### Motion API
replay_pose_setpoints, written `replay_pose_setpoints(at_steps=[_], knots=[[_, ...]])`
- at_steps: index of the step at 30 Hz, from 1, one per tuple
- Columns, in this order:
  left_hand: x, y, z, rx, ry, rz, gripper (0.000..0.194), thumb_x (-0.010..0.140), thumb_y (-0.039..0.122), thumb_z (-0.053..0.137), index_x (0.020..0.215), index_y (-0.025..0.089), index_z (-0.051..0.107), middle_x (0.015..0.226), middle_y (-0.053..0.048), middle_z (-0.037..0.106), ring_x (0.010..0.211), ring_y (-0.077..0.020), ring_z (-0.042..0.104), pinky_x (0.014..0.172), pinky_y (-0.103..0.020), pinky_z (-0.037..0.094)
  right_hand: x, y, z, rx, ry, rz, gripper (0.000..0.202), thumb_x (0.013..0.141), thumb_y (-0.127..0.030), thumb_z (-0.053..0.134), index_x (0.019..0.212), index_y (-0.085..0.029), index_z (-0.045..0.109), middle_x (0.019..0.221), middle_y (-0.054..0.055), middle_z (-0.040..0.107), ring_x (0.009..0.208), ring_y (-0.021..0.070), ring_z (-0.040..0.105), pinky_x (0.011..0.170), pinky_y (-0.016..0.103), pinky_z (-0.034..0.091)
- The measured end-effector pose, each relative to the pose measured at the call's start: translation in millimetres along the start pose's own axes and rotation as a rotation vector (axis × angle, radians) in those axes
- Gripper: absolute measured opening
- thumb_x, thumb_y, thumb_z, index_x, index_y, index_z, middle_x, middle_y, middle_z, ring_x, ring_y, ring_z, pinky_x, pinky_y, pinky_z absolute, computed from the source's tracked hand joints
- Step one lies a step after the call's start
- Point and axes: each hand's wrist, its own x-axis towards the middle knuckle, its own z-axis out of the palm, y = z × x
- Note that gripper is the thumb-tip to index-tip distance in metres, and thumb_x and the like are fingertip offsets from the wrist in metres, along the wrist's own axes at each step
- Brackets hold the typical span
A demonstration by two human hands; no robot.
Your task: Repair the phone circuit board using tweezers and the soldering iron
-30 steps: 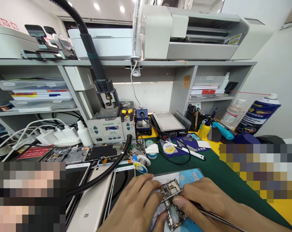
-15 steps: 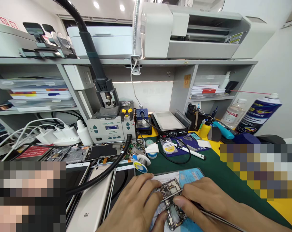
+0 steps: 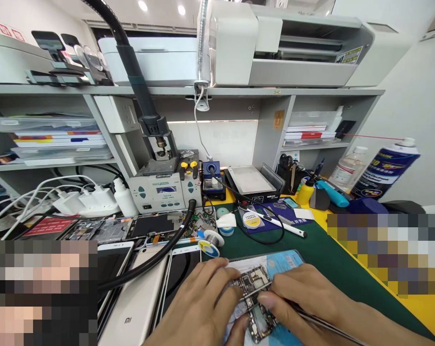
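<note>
Circuit board between left and right hands

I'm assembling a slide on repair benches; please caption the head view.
Left hand steadies a circuit board while the right hand holds slim metal tweezers.

**Circuit board between the hands**

The circuit board lies slanted, its left edge held by the left hand — dark, dense with parts and silvery patches. The slim metal tool slopes back from the right hand's grip, its tip hidden.
</note>
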Motion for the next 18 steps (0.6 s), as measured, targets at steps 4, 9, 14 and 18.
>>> replay_pose_setpoints(at_steps=[4,9,14,18], knots=[[-1,-1,-3.2,-0.008,-0.016,0.000,0.019,0.103,0.026,0.059,0.120,0.020,0.068,0.126,-0.004,0.073,0.127,-0.0271,0.065,0.112,-0.042,0.059,-1,0,0,0.004,-0.004,0.006,0.064,0.118,-0.037,0.017,0.079,-0.020,0.065,0.064,0.003,0.069,0.055,0.0145,0.063,0.057,0.025,0.049],[4,2,-1.3,0.015,0.036,0.017,0.022,0.101,0.030,0.063,0.120,0.021,0.070,0.120,-0.009,0.073,0.124,-0.0279,0.067,0.111,-0.041,0.060,-1,1,2,0.014,-0.007,0.011,0.060,0.118,-0.036,0.022,0.076,-0.021,0.062,0.063,0.003,0.067,0.054,0.0143,0.063,0.057,0.024,0.048],[12,6,4.7,0.065,0.102,0.008,0.034,0.099,0.046,0.067,0.121,0.021,0.070,0.118,-0.013,0.071,0.126,-0.0318,0.066,0.111,-0.045,0.060,-2,1,4,0.019,0.027,0.033,0.057,0.118,-0.036,0.021,0.076,-0.022,0.057,0.064,0.002,0.067,0.059,0.0146,0.067,0.060,0.024,0.050],[11,5,4.4,0.064,0.095,0.009,0.033,0.098,0.045,0.068,0.120,0.021,0.070,0.118,-0.013,0.072,0.126,-0.0314,0.066,0.111,-0.045,0.060,-3,5,12,0.041,0.052,0.056,0.052,0.118,-0.035,0.026,0.076,-0.022,0.055,0.064,0.001,0.066,0.059,0.0152,0.068,0.057,0.024,0.048]])
